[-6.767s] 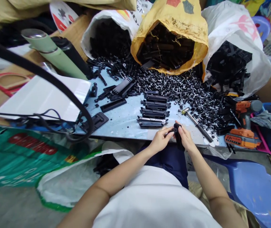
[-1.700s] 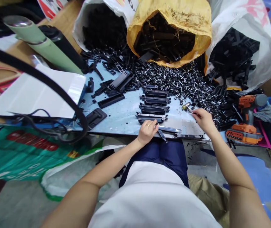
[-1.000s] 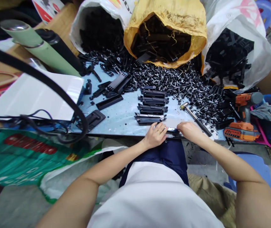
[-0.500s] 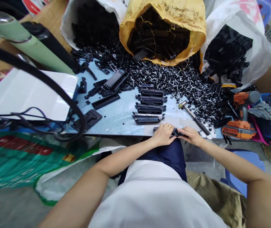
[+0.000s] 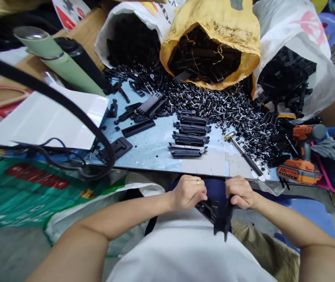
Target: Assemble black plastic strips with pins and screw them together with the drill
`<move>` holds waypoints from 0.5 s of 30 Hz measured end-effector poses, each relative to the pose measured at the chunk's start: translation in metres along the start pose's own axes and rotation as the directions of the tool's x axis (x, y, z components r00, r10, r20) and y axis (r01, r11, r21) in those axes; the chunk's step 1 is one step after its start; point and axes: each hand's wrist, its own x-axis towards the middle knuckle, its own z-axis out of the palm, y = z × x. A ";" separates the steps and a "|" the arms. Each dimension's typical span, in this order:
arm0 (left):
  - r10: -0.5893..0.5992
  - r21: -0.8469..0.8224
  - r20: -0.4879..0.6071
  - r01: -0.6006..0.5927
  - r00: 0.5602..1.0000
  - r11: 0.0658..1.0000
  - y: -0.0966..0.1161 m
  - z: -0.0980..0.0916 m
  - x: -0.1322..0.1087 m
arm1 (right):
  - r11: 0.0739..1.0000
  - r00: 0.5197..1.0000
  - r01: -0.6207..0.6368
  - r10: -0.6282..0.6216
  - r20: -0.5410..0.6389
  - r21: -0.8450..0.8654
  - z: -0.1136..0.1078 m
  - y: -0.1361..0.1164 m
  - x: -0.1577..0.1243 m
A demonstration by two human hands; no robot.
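Note:
Above my lap, just in front of the table's near edge, both hands are closed on a black plastic part. My left hand (image 5: 189, 192), with a ring on one finger, grips its left arm (image 5: 206, 211). My right hand (image 5: 240, 192) grips the right arm (image 5: 228, 213). The two arms slant together into a V at the low end, close to the white shirt; whether they are joined there I cannot tell. Fingers cover the upper ends. On the table beyond lies a column of similar black plastic assemblies (image 5: 191, 129), set side by side.
A hammer (image 5: 244, 152) lies right of the column, near a cordless drill (image 5: 301, 152). Behind spreads a heap of small black pieces with metal pins (image 5: 214, 103). A yellow sack (image 5: 211, 19) of black parts stands at the back. A black cable (image 5: 64, 98) arches at left.
Both hands have come back from the table edge toward my body and moved apart. The black part, earlier nearly flat and mostly covered, now hangs in a V. The view has shifted slightly.

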 end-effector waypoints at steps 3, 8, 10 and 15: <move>-0.034 -0.160 -0.185 0.004 0.982 0.987 0.023 0.005 -0.006 | 0.970 0.953 -0.022 0.093 -0.287 0.242 0.045 -0.008 0.019; 0.062 0.075 -0.358 -0.037 0.932 0.997 0.013 0.031 -0.020 | 0.909 0.605 -0.219 0.411 -0.682 0.353 0.107 0.014 0.065; 0.160 0.289 -0.299 -0.070 0.941 0.955 -0.008 0.031 -0.025 | 0.898 0.560 -0.352 0.427 -0.709 0.263 0.091 0.026 0.068; -0.168 0.645 -0.086 0.184 0.982 0.741 -0.067 0.013 -0.032 | 0.637 0.335 -0.768 0.306 -0.891 -0.070 -0.029 0.049 -0.005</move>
